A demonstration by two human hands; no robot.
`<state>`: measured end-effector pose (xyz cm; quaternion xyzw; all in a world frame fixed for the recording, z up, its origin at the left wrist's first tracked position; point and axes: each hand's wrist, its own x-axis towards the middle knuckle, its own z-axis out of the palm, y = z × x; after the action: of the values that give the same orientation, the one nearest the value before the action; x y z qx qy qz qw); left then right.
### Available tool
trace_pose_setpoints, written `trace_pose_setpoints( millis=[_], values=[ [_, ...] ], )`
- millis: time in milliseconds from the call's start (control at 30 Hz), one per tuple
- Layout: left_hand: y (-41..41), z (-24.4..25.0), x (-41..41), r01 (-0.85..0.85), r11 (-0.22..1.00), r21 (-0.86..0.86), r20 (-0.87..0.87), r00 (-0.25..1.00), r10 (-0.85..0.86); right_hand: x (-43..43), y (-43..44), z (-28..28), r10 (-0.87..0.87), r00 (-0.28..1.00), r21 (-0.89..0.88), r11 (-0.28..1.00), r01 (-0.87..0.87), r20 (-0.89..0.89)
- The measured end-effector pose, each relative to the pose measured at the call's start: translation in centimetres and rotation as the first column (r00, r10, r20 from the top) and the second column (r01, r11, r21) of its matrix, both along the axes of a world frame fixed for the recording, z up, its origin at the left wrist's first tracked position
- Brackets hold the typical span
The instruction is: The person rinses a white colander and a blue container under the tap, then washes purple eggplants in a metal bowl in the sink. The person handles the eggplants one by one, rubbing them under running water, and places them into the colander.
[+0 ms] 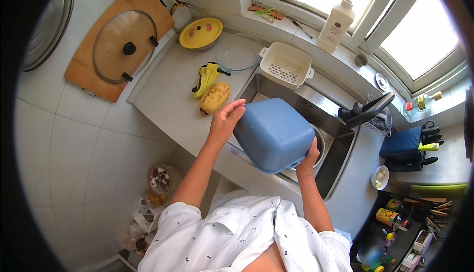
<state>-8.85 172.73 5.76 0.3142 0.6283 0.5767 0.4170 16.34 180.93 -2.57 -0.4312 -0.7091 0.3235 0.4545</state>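
Note:
Over the stainless steel sink [335, 161] I hold a blue plastic basin [276, 135], tilted with its outer bottom facing the camera. My left hand [227, 120] is at its upper left edge, thumb and fingers close together. At the lower right rim, my right hand [308, 157] grips the basin near its handle. The inside of the basin is hidden. A white plastic colander [285, 62] rests at the back rim of the sink. Left of the sink, a brown-spotted yellowish root vegetable [214, 98] lies beside a yellow and black cloth item [207, 77] on the counter.
A clear glass lid [239, 53] and a yellow-lidded bowl [200, 33] stand at the back left. The black faucet [370, 110], a blue knife block [401, 149] and a small bowl with pale pieces [380, 177] are at the right. A pump bottle [337, 23] stands on the sill.

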Motion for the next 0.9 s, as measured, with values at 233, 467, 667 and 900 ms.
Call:
trace_pose_setpoints(
  millis=[233, 467, 667, 900],
  values=[
    [-0.3, 3.0, 0.7, 0.217, 0.976, -0.018, 0.122, 0.969, -0.213, 0.3, 0.5, -0.2, -0.021, 0.999, 0.028, 0.999, 0.020, 0.036],
    [0.1, 2.2, 0.5, 0.225, 0.974, 0.024, 0.344, 0.913, -0.219, -0.4, 0.7, 0.8, -0.031, 0.999, 0.121, 0.992, 0.027, 0.037],
    [0.5, 1.5, 0.8, 0.191, 0.980, 0.051, 0.421, 0.886, -0.195, -0.4, 0.8, 1.6, -0.006, 1.000, 0.087, 0.996, 0.004, 0.018],
    [0.2, 0.9, 0.8, 0.204, 0.975, 0.091, 0.429, 0.876, -0.223, -0.2, 1.2, 2.4, 0.010, 1.000, 0.118, 0.993, -0.012, 0.018]
  ],
)
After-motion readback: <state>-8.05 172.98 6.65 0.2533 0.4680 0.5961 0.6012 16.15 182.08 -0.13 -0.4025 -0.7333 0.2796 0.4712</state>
